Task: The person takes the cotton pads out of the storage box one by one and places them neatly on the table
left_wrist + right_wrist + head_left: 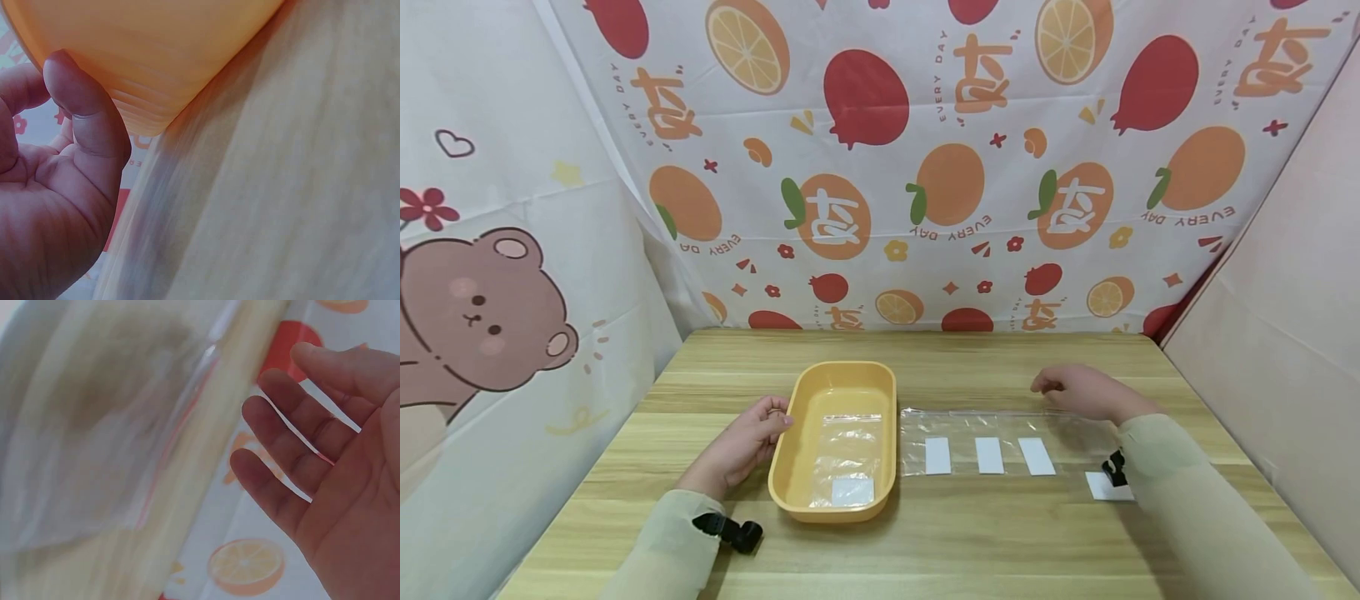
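A yellow plastic tray point(832, 515) sits left of the middle of the table. My left hand point(748, 442) grips its left rim, with the thumb point(87, 119) at the edge in the left wrist view. Inside the tray lies a clear zip bag point(850, 446) with a white card point(852, 492) at its lower end. My right hand point(1086, 392) is over the far edge of a row of clear bags point(962, 423), its fingers loosely bent and holding nothing. In the right wrist view a clear bag point(94, 425) with a red zip line lies beside that hand.
White cards point(937, 456), several in all, lie along the row of bags, the rightmost card point(1108, 486) partly behind the right wrist strap. The wooden table point(985, 550) ends at a fruit-print curtain point(880, 200) at the back, with cloth sides left and right.
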